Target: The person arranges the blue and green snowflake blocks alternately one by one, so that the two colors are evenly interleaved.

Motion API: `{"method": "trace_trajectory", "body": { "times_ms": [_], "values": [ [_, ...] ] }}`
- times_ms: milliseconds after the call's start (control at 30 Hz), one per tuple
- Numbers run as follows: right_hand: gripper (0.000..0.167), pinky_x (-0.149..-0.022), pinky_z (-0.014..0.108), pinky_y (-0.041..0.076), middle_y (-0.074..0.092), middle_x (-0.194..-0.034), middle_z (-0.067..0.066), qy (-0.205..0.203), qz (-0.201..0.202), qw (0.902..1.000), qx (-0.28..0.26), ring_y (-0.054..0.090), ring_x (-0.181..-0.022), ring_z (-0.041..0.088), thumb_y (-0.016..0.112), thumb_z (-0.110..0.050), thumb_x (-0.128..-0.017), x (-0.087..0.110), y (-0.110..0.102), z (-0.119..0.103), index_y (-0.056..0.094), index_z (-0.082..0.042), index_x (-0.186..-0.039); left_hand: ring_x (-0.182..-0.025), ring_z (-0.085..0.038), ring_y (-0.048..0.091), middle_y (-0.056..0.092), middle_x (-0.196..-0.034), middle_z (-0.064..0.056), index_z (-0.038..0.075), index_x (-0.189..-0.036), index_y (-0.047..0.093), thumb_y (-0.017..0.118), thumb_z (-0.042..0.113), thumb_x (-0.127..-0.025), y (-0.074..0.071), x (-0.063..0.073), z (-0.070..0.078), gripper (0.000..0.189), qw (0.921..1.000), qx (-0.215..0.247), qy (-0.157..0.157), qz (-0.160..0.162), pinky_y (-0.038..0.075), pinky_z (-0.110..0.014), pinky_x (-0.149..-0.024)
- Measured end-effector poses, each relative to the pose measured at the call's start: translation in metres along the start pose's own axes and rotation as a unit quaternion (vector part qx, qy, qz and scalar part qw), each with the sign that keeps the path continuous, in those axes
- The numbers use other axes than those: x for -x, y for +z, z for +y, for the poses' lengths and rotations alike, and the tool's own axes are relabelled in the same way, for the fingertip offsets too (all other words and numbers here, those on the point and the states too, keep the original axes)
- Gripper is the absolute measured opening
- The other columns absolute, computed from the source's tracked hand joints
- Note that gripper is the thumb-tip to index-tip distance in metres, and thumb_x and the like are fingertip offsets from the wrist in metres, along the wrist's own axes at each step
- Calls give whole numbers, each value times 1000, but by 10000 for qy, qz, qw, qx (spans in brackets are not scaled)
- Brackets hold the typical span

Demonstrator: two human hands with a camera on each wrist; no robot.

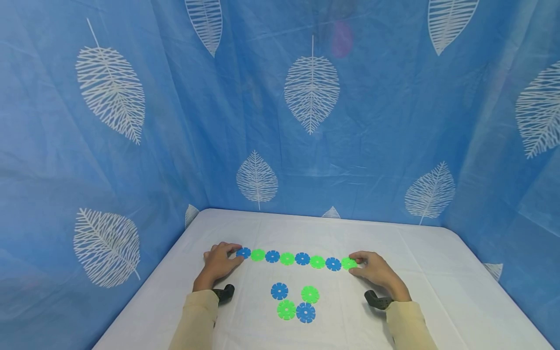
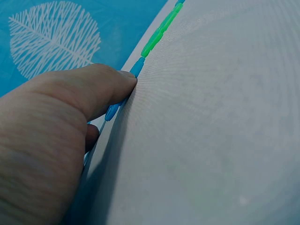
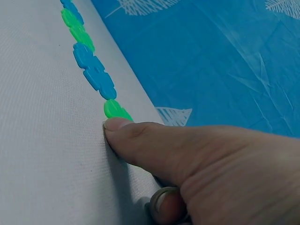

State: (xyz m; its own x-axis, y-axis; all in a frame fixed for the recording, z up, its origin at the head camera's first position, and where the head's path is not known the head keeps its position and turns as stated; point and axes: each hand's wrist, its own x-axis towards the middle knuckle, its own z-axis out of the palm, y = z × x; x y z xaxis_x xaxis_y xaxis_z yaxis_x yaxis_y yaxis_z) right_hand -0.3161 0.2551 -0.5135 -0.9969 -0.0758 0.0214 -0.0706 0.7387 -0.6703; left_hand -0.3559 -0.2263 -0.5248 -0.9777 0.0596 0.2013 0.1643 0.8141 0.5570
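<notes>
A row of notched plastic discs, blue and green by turns, lies edge to edge across the white table; a blue disc (image 1: pixel 302 258) is near its middle. My left hand (image 1: pixel 220 261) holds the blue end disc (image 1: pixel 243 253) between thumb and forefinger. In the left wrist view the thumb (image 2: pixel 108 86) covers part of that disc. At the other end, my right hand (image 1: pixel 374 268) pinches the green end disc (image 1: pixel 348 263) by its edges. The right wrist view has the thumb tip over this green disc (image 3: pixel 116 110), right behind a blue disc (image 3: pixel 93 70).
Nearer to me lie two loose blue discs (image 1: pixel 279 291) and two loose green discs (image 1: pixel 310 294), grouped between my forearms. Blue cloth (image 1: pixel 372 121) with white leaf prints hangs behind and beside the table (image 1: pixel 437 272). Each wrist wears a black camera mount (image 1: pixel 377 300).
</notes>
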Motion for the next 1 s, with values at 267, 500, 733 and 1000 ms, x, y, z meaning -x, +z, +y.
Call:
{"method": "trace_trajectory", "body": {
  "times_ms": [267, 500, 733, 1000],
  "values": [
    [52, -74, 37, 45, 62, -116, 11, -65, -78, 9993, -350, 53, -93, 22, 81, -28, -83, 5, -5, -3, 65, -11, -129, -113, -27, 51, 65, -123, -5, 26, -124, 70, 73, 39, -87, 0, 1, 4, 39, 10000, 37, 23, -32, 27, -51, -90],
    [51, -76, 36, 44, 60, -109, 8, -111, -58, 9988, -482, 51, -94, 22, 82, -27, -83, 3, -5, -2, 64, -13, -129, -115, -28, 51, 65, -124, -6, 26, -125, 70, 73, 39, -88, 0, 2, 3, 39, 10000, 54, 24, -61, 27, -52, -91],
    [42, -70, 34, 46, 59, -111, 9, -445, -14, 9982, -399, 54, -88, 21, 72, -29, -93, -2, -7, -19, 63, -13, -131, -116, -28, 51, 65, -126, -7, 25, -125, 70, 73, 39, -87, -4, 3, -3, 40, 10000, -23, -41, 2, 27, -53, -90],
    [38, -56, 29, 40, 57, -105, 8, -973, 305, 9945, -221, 47, -59, 14, 70, -30, -94, 4, -24, -42, 63, -17, -129, -114, -28, 51, 64, -126, -6, 25, -125, 70, 73, 39, -87, 0, 0, 0, 40, 10000, 63, 57, -25, 26, -53, -92]
  ]
}}
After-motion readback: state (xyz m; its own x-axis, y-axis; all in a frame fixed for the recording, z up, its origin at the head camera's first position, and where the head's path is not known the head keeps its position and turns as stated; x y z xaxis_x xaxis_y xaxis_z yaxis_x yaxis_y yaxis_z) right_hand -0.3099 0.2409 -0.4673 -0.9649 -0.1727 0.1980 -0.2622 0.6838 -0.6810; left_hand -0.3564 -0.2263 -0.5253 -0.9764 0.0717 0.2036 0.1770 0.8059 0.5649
